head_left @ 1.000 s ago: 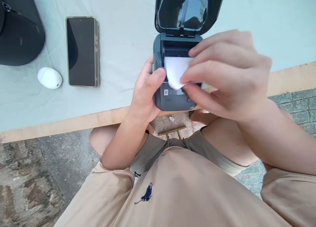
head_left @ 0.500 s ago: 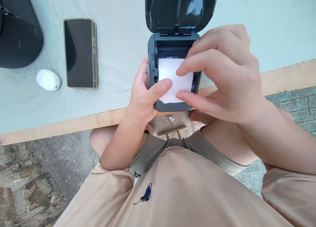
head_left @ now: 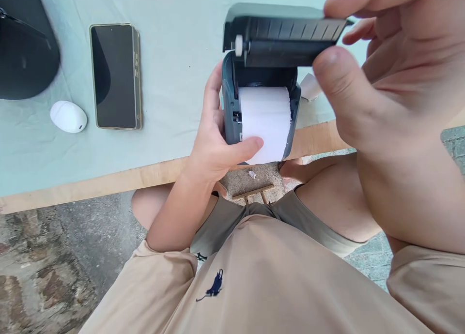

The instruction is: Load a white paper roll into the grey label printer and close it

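Note:
A small dark grey printer point(head_left: 229, 106) stands at the table's near edge. White paper point(head_left: 265, 121) from its roll lies over the printer's front. My left hand point(head_left: 214, 140) grips the printer's left side, and its thumb presses the paper's lower end. My right hand point(head_left: 385, 92) is raised close to the camera and pinches the front edge of the printer's lid point(head_left: 283, 38), which is tilted partway down over the paper bay.
A dark phone point(head_left: 114, 76) lies face up on the pale cloth point(head_left: 181, 58), with a white oval case point(head_left: 68, 116) to its left and a black object point(head_left: 25, 48) at the far left. A white paper scrap point(head_left: 308, 87) lies right of the printer. The wooden table edge point(head_left: 90, 184) runs below.
My right hand let go of the paper, rose and took the lid, swinging it from fully open toward the body. My left thumb moved onto the paper.

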`<action>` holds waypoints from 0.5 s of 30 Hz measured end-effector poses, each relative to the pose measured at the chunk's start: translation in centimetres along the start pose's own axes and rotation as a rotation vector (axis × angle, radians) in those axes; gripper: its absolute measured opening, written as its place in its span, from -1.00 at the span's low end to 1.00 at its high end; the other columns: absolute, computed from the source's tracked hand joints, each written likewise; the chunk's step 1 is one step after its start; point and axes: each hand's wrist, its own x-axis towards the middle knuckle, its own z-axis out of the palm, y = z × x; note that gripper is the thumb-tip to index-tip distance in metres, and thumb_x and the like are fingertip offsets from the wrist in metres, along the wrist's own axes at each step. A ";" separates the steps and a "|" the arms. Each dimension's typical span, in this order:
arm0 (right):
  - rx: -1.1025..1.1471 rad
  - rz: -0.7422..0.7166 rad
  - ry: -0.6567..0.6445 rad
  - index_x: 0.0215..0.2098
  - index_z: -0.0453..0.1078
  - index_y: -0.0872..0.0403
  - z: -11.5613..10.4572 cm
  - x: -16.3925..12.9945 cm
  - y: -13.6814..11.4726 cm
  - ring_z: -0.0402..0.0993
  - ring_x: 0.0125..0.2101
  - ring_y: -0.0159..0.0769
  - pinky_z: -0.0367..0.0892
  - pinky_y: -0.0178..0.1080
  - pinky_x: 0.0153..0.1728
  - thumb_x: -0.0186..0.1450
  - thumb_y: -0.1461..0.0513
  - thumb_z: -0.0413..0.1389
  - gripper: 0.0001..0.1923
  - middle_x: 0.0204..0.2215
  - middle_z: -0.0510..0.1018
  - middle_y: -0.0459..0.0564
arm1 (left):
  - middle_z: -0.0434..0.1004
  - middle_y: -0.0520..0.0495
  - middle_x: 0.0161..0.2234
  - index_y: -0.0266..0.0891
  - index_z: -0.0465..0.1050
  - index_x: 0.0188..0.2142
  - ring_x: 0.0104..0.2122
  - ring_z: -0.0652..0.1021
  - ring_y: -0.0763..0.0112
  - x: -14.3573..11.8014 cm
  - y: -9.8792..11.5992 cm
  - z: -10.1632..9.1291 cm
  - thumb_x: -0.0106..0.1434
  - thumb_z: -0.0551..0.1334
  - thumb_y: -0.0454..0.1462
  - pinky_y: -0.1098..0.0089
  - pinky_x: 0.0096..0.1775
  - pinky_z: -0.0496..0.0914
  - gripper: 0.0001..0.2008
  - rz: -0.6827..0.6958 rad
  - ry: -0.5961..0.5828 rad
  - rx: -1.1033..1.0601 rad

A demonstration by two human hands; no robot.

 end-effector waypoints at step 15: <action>-0.333 -0.313 -0.127 -0.17 0.51 -0.11 0.6 -0.5 1.1 0.49 0.01 -0.26 0.43 -0.05 0.01 0.39 0.01 0.06 -0.76 -0.02 0.57 -0.15 | 0.53 -0.03 0.14 0.04 0.25 0.17 0.34 0.40 -0.09 0.1 1.6 0.6 0.12 0.46 0.04 -0.03 0.24 0.46 -0.30 -0.115 0.006 -0.204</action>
